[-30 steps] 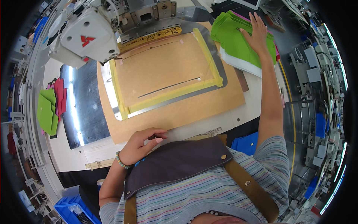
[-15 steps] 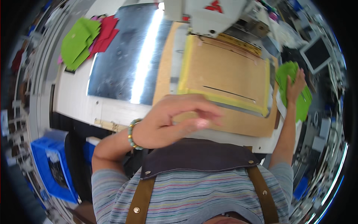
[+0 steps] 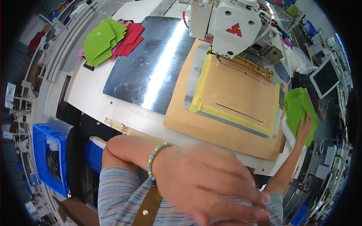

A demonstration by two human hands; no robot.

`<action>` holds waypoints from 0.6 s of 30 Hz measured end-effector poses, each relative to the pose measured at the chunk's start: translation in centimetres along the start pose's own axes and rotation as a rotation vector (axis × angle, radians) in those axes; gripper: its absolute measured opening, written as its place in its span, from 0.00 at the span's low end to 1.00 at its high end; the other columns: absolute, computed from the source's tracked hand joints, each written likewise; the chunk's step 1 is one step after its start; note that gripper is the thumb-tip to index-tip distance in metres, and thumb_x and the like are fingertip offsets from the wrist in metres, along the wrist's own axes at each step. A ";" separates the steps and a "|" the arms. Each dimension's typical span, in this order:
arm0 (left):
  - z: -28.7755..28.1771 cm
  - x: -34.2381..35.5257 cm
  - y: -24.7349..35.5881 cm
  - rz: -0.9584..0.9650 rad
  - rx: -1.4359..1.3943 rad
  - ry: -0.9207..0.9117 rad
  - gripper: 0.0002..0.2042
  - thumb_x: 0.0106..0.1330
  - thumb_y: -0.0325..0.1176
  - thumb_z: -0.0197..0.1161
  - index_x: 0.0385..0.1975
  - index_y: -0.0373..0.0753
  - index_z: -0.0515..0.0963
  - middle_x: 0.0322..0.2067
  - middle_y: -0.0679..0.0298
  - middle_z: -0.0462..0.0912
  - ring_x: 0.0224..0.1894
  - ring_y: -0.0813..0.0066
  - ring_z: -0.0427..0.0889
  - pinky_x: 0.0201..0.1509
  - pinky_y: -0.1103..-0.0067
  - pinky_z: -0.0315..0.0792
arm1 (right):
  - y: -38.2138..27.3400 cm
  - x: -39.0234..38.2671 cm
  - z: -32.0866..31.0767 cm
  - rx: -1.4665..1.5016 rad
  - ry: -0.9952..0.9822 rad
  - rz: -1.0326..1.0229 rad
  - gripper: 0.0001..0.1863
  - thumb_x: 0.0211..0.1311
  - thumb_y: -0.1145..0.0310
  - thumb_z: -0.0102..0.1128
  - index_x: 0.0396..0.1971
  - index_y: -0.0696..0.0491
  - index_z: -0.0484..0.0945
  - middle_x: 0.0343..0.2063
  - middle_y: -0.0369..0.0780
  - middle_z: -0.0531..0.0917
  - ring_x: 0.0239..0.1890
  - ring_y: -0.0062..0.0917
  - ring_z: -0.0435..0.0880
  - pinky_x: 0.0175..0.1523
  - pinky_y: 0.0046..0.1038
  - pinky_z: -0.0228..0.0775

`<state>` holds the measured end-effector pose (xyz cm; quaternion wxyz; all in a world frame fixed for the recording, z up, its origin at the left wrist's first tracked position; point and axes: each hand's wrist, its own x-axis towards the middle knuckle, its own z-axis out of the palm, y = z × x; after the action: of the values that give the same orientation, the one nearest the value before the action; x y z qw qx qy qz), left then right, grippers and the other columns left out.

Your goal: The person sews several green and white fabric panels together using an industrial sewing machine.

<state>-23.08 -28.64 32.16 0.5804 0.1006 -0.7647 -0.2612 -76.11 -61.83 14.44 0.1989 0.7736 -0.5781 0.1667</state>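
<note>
My left hand (image 3: 203, 177), with a beaded bracelet (image 3: 154, 158) at the wrist, is raised close in front of my chest. Its fingers are blurred but stretched and partly apart, and nothing shows in them. At the far right my right hand (image 3: 304, 130) rests, fingers extended, on a stack of green cut pieces (image 3: 293, 103) that look like felt or cloth. A thin grey mark or small object (image 3: 303, 110) shows just beyond its fingertips; I cannot tell which. Between the hands lies a tan board (image 3: 241, 98) edged with yellow tape, beneath a white machine head (image 3: 235, 30).
A shiny metal plate (image 3: 151, 64) covers the table's left part. Beyond it lie green pieces (image 3: 102, 41) and red pieces (image 3: 130, 39). A blue crate (image 3: 49, 162) stands low at the left. A dark-screened panel (image 3: 326, 77) stands beyond the right-hand stack.
My left hand has come nearer the camera and moved down and right, over my chest. The view has shifted, showing more of the machine. My right hand stays on the green stack.
</note>
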 end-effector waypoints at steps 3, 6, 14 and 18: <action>0.3 -4.2 -2.1 -0.299 0.203 -0.020 0.16 0.81 0.37 0.54 0.55 0.34 0.84 0.54 0.50 0.86 0.49 0.59 0.87 0.50 0.68 0.80 | -0.2 1.9 -0.7 0.041 -0.015 0.001 0.28 0.68 0.69 0.66 0.67 0.54 0.74 0.64 0.49 0.76 0.68 0.47 0.73 0.70 0.43 0.68; 0.3 -7.9 -4.3 -0.619 0.325 0.043 0.14 0.74 0.29 0.60 0.55 0.34 0.84 0.50 0.53 0.88 0.48 0.57 0.87 0.53 0.67 0.79 | 2.5 2.7 0.0 0.010 -0.017 -0.022 0.29 0.66 0.69 0.68 0.66 0.54 0.75 0.64 0.50 0.76 0.68 0.48 0.73 0.70 0.43 0.68; -3.1 -8.6 -6.7 -0.827 0.454 -0.012 0.11 0.73 0.26 0.61 0.50 0.36 0.87 0.43 0.52 0.89 0.45 0.55 0.87 0.52 0.69 0.79 | 1.4 3.2 -1.5 0.028 0.104 -0.069 0.27 0.58 0.65 0.74 0.58 0.55 0.80 0.54 0.49 0.84 0.57 0.47 0.81 0.64 0.44 0.72; -3.0 -8.8 -7.7 -0.871 0.391 0.024 0.10 0.73 0.27 0.62 0.49 0.36 0.87 0.43 0.54 0.90 0.46 0.58 0.88 0.53 0.70 0.79 | -1.1 1.9 -1.8 -0.034 0.203 0.028 0.23 0.58 0.68 0.73 0.55 0.54 0.82 0.50 0.46 0.85 0.55 0.43 0.83 0.62 0.41 0.72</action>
<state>-18.71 -32.00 21.38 0.3959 0.5220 -0.6795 -0.3302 -74.54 -62.22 16.75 0.2674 0.7412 -0.5682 0.2371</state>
